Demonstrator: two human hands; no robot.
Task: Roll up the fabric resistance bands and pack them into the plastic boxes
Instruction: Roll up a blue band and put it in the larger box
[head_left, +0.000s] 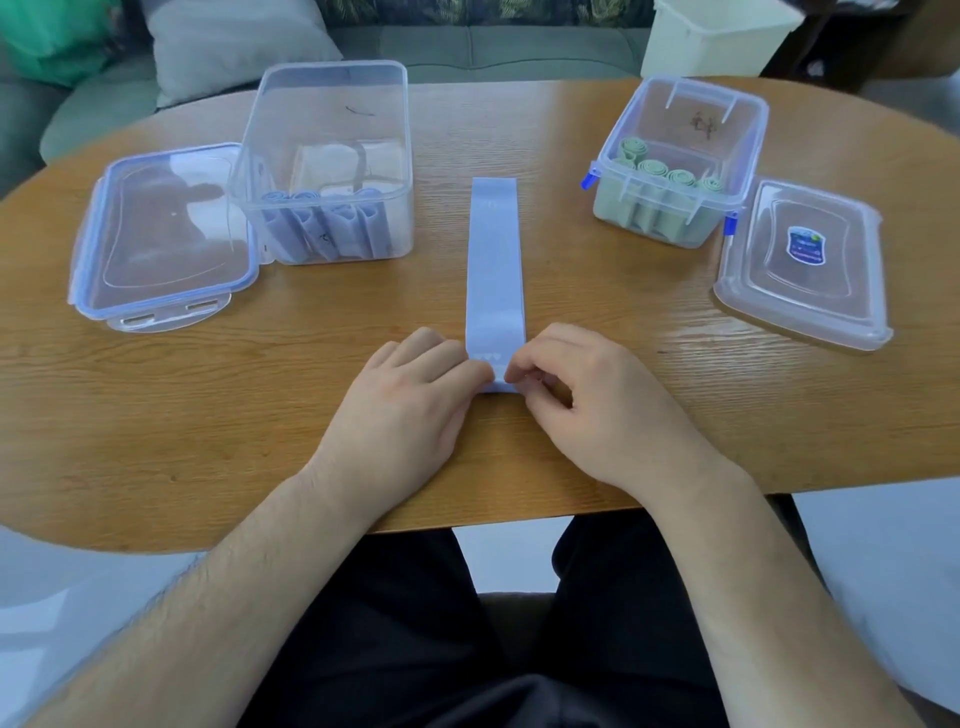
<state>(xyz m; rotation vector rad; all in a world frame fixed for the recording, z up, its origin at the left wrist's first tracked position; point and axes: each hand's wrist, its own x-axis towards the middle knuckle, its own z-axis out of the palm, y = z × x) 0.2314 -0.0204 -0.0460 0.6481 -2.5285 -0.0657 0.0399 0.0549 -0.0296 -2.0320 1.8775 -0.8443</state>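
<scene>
From the head camera, the blue resistance band (494, 260) lies flat along the wooden table (311, 395), stretched away from the person, seemingly so it can be rolled from the near end. The right hand (587, 400) curls and pinches that end. The left hand (410, 395) lies palm-down against its corner, whether pinching I cannot tell. The box of blue rolls (327, 104) stands open nearby

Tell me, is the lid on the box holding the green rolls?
No, the box with the green rolls stands open, its lid lying on the table beside it.
</scene>
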